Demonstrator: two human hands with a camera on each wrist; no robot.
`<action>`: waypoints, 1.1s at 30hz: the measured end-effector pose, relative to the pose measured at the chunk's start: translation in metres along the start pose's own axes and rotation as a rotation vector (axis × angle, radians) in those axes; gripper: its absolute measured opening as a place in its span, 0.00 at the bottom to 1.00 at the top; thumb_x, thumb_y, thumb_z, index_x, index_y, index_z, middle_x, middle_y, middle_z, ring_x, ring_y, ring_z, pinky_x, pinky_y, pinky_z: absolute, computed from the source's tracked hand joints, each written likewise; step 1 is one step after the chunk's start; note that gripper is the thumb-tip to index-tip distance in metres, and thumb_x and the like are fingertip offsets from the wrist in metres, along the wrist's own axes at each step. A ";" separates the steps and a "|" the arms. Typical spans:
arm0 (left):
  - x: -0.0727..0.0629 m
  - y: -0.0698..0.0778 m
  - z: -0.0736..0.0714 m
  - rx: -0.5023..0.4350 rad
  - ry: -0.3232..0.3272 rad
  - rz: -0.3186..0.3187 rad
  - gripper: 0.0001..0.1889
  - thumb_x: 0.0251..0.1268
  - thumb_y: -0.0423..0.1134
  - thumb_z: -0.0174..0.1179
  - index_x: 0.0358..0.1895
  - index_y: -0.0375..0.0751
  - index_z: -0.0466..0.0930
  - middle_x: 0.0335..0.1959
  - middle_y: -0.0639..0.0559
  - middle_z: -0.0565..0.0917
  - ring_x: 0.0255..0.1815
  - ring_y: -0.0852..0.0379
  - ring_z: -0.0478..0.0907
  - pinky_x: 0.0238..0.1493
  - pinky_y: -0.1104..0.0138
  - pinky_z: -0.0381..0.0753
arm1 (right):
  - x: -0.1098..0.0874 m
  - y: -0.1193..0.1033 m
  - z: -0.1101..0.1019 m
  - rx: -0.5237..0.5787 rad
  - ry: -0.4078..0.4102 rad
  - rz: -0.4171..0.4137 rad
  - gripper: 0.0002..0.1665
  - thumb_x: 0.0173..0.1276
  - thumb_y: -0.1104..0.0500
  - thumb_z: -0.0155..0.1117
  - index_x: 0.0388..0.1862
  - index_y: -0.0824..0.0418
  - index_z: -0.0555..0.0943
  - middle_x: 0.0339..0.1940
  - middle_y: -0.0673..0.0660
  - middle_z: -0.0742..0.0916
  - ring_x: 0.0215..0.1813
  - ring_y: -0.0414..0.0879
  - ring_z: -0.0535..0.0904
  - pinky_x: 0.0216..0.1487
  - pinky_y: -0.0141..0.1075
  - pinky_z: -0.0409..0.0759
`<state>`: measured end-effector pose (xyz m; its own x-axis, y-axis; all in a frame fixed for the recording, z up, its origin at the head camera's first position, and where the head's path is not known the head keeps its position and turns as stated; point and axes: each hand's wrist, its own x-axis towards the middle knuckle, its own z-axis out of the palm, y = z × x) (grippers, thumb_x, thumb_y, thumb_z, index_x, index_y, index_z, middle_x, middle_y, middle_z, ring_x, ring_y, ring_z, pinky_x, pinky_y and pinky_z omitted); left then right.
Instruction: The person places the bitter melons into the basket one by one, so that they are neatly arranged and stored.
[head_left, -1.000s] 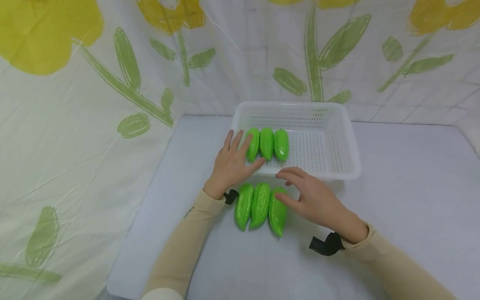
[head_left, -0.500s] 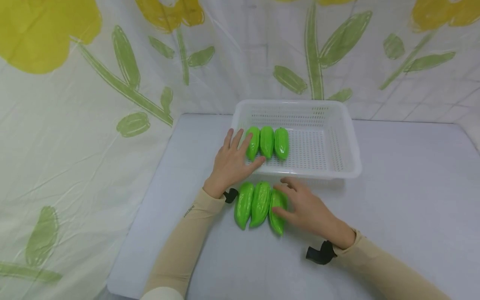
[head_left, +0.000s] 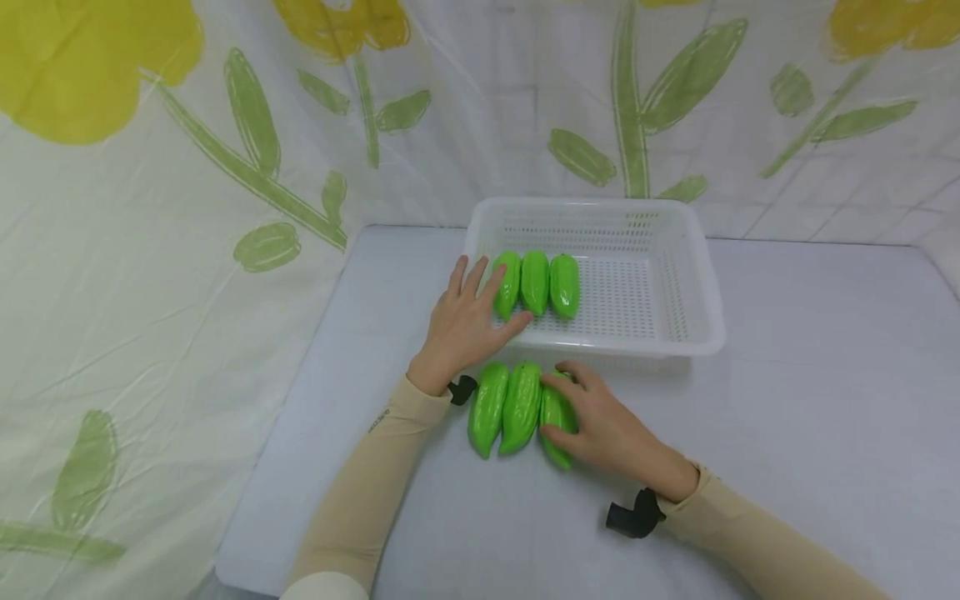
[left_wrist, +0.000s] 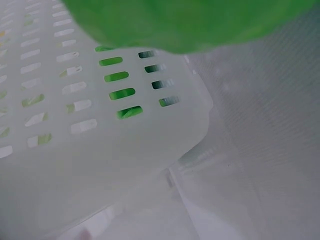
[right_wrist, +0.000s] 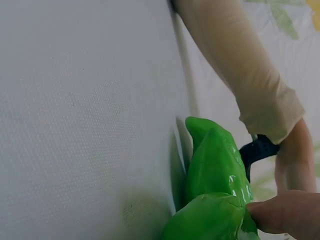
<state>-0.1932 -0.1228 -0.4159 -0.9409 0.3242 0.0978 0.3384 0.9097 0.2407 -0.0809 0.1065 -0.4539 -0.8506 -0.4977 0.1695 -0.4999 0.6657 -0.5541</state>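
Three glossy green peppers lie side by side on the table, just in front of a white plastic basket. My right hand reaches over the rightmost pepper, its fingers and thumb bent around it. In the right wrist view my thumb touches a pepper. My left hand rests with fingers spread at the basket's left front corner, fingertips beside the leftmost of three peppers standing in a row inside. Close up in the left wrist view are the basket's slotted wall and a blurred green pepper.
A pale table carries everything. Behind and to the left hangs a white cloth printed with yellow flowers and green leaves. Inside the basket, a bare perforated floor shows right of the peppers.
My right hand has moved down and left from the basket's front rim onto the rightmost pepper in front of it. The left hand has stayed at the basket's corner.
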 end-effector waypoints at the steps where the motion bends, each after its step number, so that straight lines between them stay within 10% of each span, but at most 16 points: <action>1: 0.000 0.000 0.000 0.003 0.000 0.000 0.47 0.72 0.73 0.49 0.85 0.49 0.55 0.85 0.40 0.55 0.88 0.37 0.39 0.77 0.42 0.67 | 0.000 0.000 0.000 0.003 -0.002 0.004 0.40 0.61 0.53 0.79 0.70 0.65 0.77 0.69 0.72 0.76 0.66 0.66 0.77 0.63 0.59 0.81; 27: 0.000 0.000 0.002 0.016 0.016 0.012 0.47 0.72 0.73 0.50 0.84 0.47 0.56 0.85 0.40 0.57 0.87 0.36 0.41 0.75 0.42 0.69 | -0.009 -0.017 -0.025 0.011 0.012 -0.027 0.40 0.59 0.56 0.78 0.71 0.62 0.77 0.73 0.69 0.76 0.67 0.63 0.79 0.63 0.56 0.82; 33: 0.000 0.000 0.002 0.012 0.025 0.017 0.47 0.72 0.73 0.51 0.84 0.47 0.57 0.85 0.39 0.56 0.87 0.35 0.42 0.75 0.41 0.70 | -0.012 -0.026 -0.040 0.032 -0.006 -0.013 0.42 0.59 0.54 0.79 0.73 0.59 0.76 0.76 0.64 0.73 0.54 0.50 0.82 0.46 0.39 0.86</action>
<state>-0.1931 -0.1226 -0.4179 -0.9343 0.3335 0.1259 0.3544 0.9070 0.2274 -0.0637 0.1176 -0.4089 -0.8430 -0.5098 0.1716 -0.5053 0.6411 -0.5776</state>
